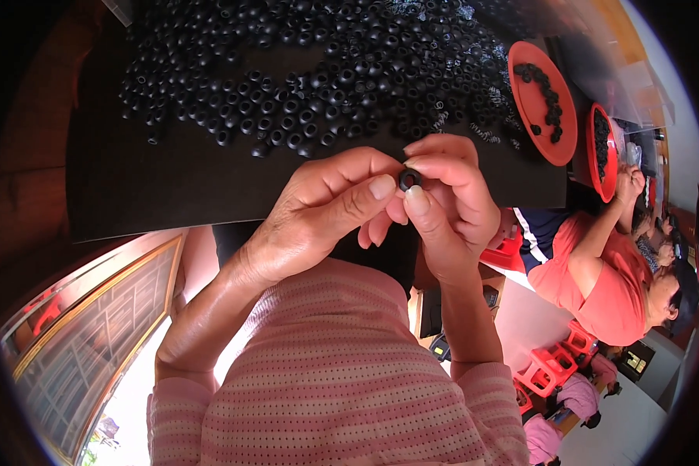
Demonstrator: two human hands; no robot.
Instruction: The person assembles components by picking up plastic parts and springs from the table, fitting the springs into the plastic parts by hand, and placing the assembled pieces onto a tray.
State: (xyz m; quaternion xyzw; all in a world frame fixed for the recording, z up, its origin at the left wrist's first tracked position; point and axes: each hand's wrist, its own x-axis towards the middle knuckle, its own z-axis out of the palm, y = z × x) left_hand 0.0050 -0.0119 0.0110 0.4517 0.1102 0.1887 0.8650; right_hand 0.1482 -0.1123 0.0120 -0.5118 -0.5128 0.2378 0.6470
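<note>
Just above the table's near edge, my two hands meet around a small black ring-shaped part (410, 180) with a round hole through it. The thumb and forefinger of my right hand (458, 198) pinch it from the right. From the left, my left hand (318, 206) reaches in with thumb and forefinger pressed together at the ring's side; what lies between those fingertips is hidden. Beyond my hands, a wide spread of similar black rings (295, 116) covers the far part of the dark table (163, 190).
Thin curly coils (485, 133) lie among the rings at the right. An orange-red plate (526, 109) holding several black pieces stands at the table's right side. A red bowl (607, 182) of black pieces is past it, near a co-worker in an orange-red shirt (598, 272). Red stools (547, 369) stand behind.
</note>
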